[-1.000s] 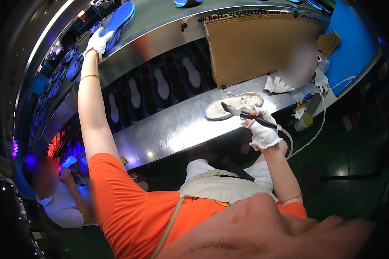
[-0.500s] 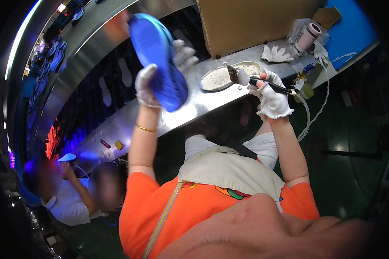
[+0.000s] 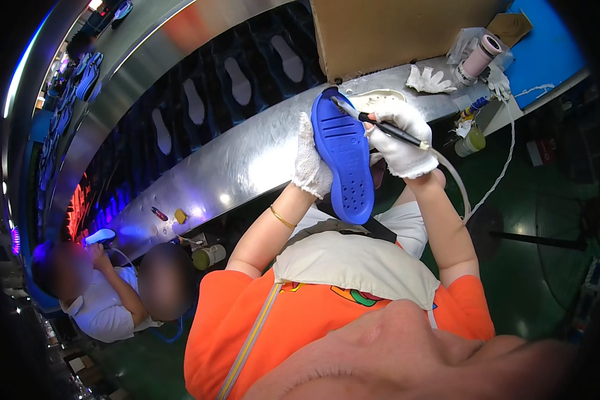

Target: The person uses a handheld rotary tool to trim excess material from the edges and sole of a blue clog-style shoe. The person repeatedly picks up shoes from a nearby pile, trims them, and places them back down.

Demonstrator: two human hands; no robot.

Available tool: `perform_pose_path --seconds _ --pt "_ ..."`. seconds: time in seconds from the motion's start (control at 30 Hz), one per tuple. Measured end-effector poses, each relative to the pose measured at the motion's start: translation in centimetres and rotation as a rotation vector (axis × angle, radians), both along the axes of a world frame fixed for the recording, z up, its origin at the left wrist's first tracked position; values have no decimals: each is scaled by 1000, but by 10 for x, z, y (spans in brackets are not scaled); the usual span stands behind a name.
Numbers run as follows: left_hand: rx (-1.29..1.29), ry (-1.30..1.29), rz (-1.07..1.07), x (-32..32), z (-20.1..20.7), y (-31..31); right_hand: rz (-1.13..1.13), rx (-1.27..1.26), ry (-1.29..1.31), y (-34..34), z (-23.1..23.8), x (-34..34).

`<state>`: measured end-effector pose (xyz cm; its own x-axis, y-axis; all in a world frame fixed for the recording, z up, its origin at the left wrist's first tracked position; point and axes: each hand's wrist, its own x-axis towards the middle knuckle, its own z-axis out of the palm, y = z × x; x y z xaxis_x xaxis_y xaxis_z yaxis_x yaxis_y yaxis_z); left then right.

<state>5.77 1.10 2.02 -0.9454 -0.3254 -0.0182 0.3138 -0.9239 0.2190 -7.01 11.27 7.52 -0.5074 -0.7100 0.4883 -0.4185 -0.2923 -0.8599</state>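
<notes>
A blue shoe sole (image 3: 345, 157) is held up in front of me over the edge of the metal bench, its grooved and dotted face showing. My left hand (image 3: 311, 160), in a white glove, is closed on the sole's left side; part of its grip is hidden behind it. In my gloved right hand (image 3: 405, 141) is a brush (image 3: 390, 128) with a black handle and a pale hose at its end. The brush tip touches the sole near its far end. Just behind the right hand lies a shallow sole-shaped tray (image 3: 379, 97), partly covered.
Grey sole-shaped pieces (image 3: 239, 81) lie along a dark conveyor (image 3: 213, 57) beyond the metal bench (image 3: 247, 157). A cardboard box (image 3: 407, 37), spare white glove (image 3: 429, 79) and pink flask (image 3: 479, 59) stand or lie at the far right. Co-workers (image 3: 110, 300) sit at left.
My left hand has brought the blue sole from over the conveyor rightward and nearer to me. My right hand has moved the brush from the tray to the sole.
</notes>
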Motion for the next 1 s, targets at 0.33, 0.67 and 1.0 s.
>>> perform_pose_path --seconds 0.33,0.67,1.0 --pt "-265 -256 332 -21 -10 20 89 -43 -419 -5 -20 23" --pt "-166 -242 241 -7 -5 14 197 -29 -293 15 -26 30" --pt "-212 -277 -1 13 0 1 263 135 -269 43 -22 44"
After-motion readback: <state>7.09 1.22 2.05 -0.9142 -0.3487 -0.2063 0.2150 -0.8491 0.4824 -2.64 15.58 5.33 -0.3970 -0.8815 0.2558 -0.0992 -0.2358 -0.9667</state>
